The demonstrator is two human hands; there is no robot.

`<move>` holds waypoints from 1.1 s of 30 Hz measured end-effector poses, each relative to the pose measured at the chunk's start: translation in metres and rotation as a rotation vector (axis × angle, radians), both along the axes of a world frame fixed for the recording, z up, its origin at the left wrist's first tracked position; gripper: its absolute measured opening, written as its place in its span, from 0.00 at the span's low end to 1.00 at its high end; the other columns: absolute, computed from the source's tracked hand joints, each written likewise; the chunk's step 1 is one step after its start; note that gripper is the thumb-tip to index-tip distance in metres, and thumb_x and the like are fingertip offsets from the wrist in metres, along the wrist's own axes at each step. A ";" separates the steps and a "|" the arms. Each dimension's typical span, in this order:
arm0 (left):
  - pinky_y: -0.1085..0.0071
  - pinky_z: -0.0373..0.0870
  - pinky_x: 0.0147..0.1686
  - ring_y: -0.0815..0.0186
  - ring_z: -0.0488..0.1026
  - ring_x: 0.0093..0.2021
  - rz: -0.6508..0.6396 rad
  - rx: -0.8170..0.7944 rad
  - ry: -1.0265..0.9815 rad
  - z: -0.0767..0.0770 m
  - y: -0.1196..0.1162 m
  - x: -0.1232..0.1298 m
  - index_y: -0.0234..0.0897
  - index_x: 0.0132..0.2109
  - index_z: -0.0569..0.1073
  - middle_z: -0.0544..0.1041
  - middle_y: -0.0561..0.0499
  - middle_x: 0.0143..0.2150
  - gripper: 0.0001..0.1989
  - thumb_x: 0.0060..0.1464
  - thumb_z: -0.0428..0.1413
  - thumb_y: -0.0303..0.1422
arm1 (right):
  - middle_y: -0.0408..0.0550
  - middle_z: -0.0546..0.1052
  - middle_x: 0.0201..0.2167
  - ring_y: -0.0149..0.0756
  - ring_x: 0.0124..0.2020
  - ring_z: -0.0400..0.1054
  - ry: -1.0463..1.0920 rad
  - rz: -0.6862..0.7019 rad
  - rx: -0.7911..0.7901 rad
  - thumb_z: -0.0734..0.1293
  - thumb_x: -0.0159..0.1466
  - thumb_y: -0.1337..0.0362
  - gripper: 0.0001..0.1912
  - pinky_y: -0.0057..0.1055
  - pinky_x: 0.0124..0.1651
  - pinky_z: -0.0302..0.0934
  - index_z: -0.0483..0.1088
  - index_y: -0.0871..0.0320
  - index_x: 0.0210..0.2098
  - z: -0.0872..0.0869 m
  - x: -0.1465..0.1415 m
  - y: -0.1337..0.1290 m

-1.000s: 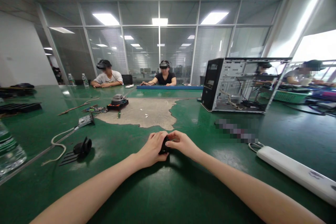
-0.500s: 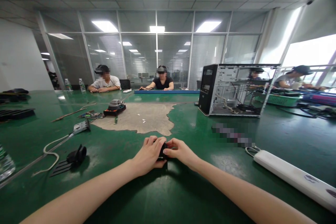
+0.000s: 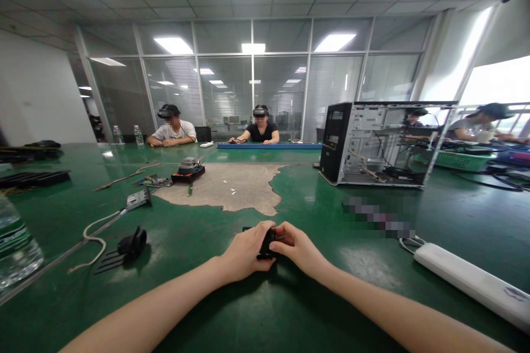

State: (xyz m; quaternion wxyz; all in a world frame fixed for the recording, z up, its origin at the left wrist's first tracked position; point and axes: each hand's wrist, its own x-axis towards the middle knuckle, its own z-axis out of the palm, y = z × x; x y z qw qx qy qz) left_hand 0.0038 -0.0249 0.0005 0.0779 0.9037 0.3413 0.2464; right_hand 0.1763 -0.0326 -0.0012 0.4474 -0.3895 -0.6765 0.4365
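Observation:
Between my hands, close to the green tabletop, is a small black boxy part [image 3: 265,247], largely covered by fingers, so its exact kind does not show. My left hand [image 3: 245,249] wraps round it from the left, fingers over the top and thumb along the near side. With thumb and fingertips bent together, my right hand [image 3: 298,249] pinches at the part's right side. Whether a smaller piece sits in that pinch cannot be made out. Left of my hands lies a black plastic piece with long prongs [image 3: 131,245].
An open computer case [image 3: 331,146] stands at the right behind a white power strip [image 3: 467,278]. To the left are a water bottle [image 3: 19,248], a metal bracket [image 3: 138,198] and a cable [image 3: 97,240]. A fan-like cooler [image 3: 188,170] sits farther back. Several people sit around the table.
The view has swung slightly left, so everything appears farther right. My left fingers have shifted a little on the black part, showing more of it. Both hands stay on it.

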 end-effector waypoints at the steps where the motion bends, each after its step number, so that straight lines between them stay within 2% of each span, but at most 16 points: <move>1: 0.62 0.67 0.42 0.57 0.69 0.45 0.009 -0.008 0.002 0.000 0.001 0.001 0.43 0.55 0.50 0.66 0.48 0.50 0.34 0.43 0.57 0.31 | 0.43 0.73 0.31 0.36 0.34 0.70 0.019 0.001 0.000 0.69 0.51 0.62 0.11 0.35 0.39 0.64 0.63 0.58 0.31 -0.001 0.000 -0.001; 6: 0.63 0.66 0.42 0.57 0.68 0.46 0.009 0.024 0.023 0.001 0.001 0.000 0.43 0.56 0.49 0.62 0.47 0.54 0.35 0.42 0.57 0.32 | 0.42 0.71 0.31 0.35 0.37 0.68 0.053 0.043 -0.002 0.70 0.50 0.62 0.13 0.33 0.39 0.65 0.62 0.56 0.31 -0.002 -0.003 -0.010; 10: 0.64 0.68 0.38 0.57 0.70 0.43 0.025 0.034 0.056 0.000 0.000 0.000 0.42 0.53 0.51 0.63 0.46 0.52 0.31 0.43 0.56 0.32 | 0.43 0.70 0.33 0.37 0.41 0.67 0.031 0.018 0.020 0.69 0.51 0.61 0.13 0.33 0.40 0.66 0.62 0.55 0.33 -0.001 -0.001 -0.014; 14: 0.63 0.68 0.37 0.57 0.69 0.43 0.023 0.052 0.068 0.001 -0.001 0.000 0.41 0.53 0.51 0.63 0.46 0.51 0.31 0.43 0.56 0.32 | 0.43 0.71 0.33 0.37 0.39 0.68 -0.006 -0.017 0.060 0.66 0.55 0.59 0.10 0.34 0.41 0.64 0.62 0.56 0.32 -0.002 0.001 -0.011; 21: 0.63 0.68 0.39 0.58 0.69 0.43 -0.006 0.040 0.068 0.003 -0.001 0.000 0.41 0.52 0.52 0.62 0.47 0.51 0.30 0.43 0.56 0.32 | 0.44 0.70 0.34 0.34 0.35 0.68 -0.003 0.053 -0.005 0.64 0.57 0.59 0.11 0.34 0.38 0.65 0.60 0.57 0.35 -0.005 0.000 -0.009; 27: 0.64 0.68 0.40 0.58 0.68 0.45 -0.033 0.044 0.053 0.003 -0.002 -0.001 0.41 0.53 0.50 0.62 0.47 0.51 0.31 0.43 0.56 0.30 | 0.43 0.68 0.35 0.35 0.39 0.67 -0.037 0.069 0.071 0.66 0.55 0.62 0.11 0.32 0.39 0.65 0.59 0.56 0.34 -0.002 0.001 -0.017; 33: 0.65 0.69 0.37 0.59 0.68 0.43 -0.024 0.092 0.069 0.002 -0.001 0.000 0.39 0.53 0.51 0.62 0.46 0.51 0.30 0.45 0.56 0.34 | 0.41 0.68 0.29 0.32 0.33 0.67 -0.008 0.046 0.052 0.65 0.57 0.61 0.10 0.31 0.35 0.65 0.58 0.56 0.33 -0.004 0.000 -0.013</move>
